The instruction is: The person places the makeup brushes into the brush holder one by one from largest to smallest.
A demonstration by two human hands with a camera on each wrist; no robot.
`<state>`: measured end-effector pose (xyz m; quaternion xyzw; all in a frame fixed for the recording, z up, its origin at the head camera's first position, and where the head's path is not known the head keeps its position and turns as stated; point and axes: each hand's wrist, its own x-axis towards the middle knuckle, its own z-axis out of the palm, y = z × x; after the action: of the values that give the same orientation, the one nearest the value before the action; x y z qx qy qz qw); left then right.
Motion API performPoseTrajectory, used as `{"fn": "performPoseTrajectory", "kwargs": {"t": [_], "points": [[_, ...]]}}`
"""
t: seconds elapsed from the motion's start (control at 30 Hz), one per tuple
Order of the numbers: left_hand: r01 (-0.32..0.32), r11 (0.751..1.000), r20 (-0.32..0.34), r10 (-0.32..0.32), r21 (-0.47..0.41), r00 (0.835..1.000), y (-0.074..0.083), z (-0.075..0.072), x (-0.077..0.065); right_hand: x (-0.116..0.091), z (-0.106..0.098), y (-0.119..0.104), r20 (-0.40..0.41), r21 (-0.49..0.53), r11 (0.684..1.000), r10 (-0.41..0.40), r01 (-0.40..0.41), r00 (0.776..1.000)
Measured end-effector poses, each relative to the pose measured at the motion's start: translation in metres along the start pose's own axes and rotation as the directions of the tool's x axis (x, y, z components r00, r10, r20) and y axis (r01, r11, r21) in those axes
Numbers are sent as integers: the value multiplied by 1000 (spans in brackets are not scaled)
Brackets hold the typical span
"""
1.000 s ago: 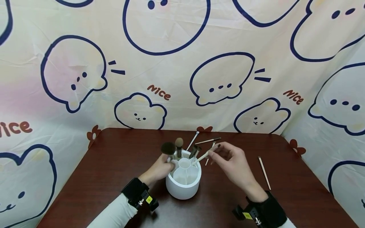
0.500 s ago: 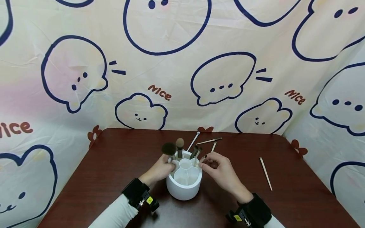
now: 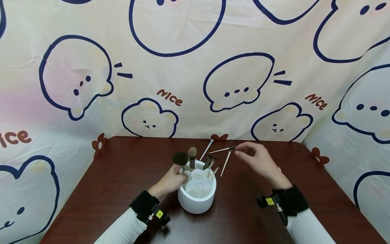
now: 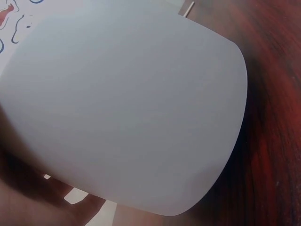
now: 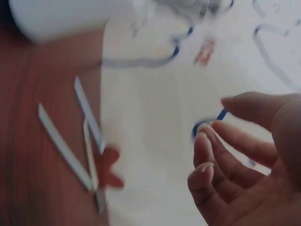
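A white round makeup brush holder point(image 3: 196, 205) with inner compartments stands on the table. My left hand point(image 3: 169, 181) grips its left rim, thumb over the edge. Several brushes stand in it, among them a wide dark-headed brush point(image 3: 180, 158), a tan-headed brush point(image 3: 192, 152) and a thin brush point(image 3: 216, 169) leaning at the right rim. My right hand point(image 3: 259, 162) hovers right of the thin brushes at the back, its fingers loosely bent. The right wrist view shows nothing between thumb and fingers. The left wrist view is mostly filled by the holder's smooth wall point(image 4: 131, 108).
Behind the holder lie a pale brush point(image 3: 225, 164), a dark-tipped brush point(image 3: 222, 150) and a white stick point(image 3: 206, 150). Another brush on the right is mostly hidden by my right forearm. A cartoon-printed cloth point(image 3: 189, 78) hangs along the table's back edge point(image 3: 164, 138).
My right hand has lowered a thin brush into the holder's right side, let go, and moved away to the back right. My left hand stays on the holder.
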<state>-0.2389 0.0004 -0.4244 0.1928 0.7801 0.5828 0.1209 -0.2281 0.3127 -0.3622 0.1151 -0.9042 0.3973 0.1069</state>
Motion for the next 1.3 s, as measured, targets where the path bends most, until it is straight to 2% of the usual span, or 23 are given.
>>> {"fn": "performPoseTrajectory", "kwargs": {"t": [0.07,0.17,0.23,0.33,0.43,0.57,0.67,0.77,0.9,0.97,1.1,1.2,1.3], "points": [[3,1000,-3,-3,0,1000,0,-1,0,13,1,19,-5,-63,997,44,-45,999],[-15,1000,-5,15,1,1000,-1,-2,0,28,13,46,39,-141,983,128,-121,991],[-43,999,2,43,1,999,0,-2,0,37,25,60,89,-173,967,206,-189,974],[-70,998,17,70,-1,997,6,-1,-2,48,40,73,132,-213,933,320,-289,938],[-85,996,33,85,-2,996,20,-1,-9,55,50,76,121,-264,898,392,-351,912],[-91,996,38,91,2,995,37,-3,-18,61,58,72,106,-295,883,409,-364,906],[-89,996,33,89,4,996,39,-4,-20,62,60,67,135,-286,876,438,-389,889],[-90,996,27,90,3,996,38,-6,-20,60,61,62,196,-283,866,472,-412,859],[-95,995,15,95,-5,995,38,-7,-19,50,56,56,282,-298,873,468,-387,838],[-97,995,10,98,-9,995,38,-7,-19,44,52,53,309,-306,881,450,-361,838],[-100,995,8,100,-12,995,37,-6,-18,31,40,45,326,-282,907,398,-314,857],[-97,995,9,97,-11,995,37,-5,-19,23,26,33,310,-239,938,320,-253,895],[-102,995,11,102,-3,995,37,-4,-20,15,10,14,243,-188,966,219,-176,945]]}}
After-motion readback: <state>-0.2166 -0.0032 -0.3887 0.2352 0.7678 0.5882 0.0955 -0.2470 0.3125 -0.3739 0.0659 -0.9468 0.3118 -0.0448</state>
